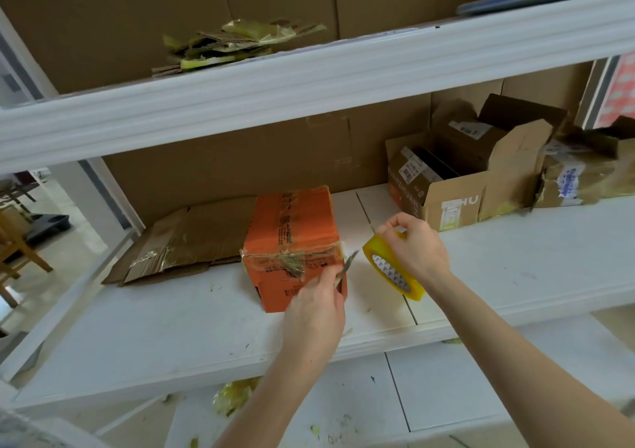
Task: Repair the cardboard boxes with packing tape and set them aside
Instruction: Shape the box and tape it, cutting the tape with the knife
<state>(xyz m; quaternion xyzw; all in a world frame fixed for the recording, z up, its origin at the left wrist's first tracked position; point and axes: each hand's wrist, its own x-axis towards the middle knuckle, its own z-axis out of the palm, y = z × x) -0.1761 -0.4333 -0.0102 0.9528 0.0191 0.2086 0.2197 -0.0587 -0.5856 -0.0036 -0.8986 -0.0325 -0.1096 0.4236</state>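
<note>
Orange cardboard box (pixel 292 227) is seen closed on the white shelf board (pixel 171 327), centre frame, with its top seam covered by wrinkled clear tape. Its contents cannot be told. Left hand (pixel 316 306), at 5 o'clock of the box, is curled round a cutter (pixel 348 262). The blade is pointed up at the box's right front corner; contact cannot be told. Right hand (pixel 415 244), at 3 o'clock of the box, is closed over a yellow packing tape roll (pixel 388 269), which is held tilted above the shelf.

Flattened cardboard (pixel 185 241) is laid at 9 o'clock, touching the box. An open brown box (pixel 450 203) at 2 o'clock is filled with smaller labelled boxes (pixel 422 165). A torn box (pixel 570 179) is set just beside it. Tape and cardboard scraps (pixel 233 45) are piled on the upper shelf at 12 o'clock.
</note>
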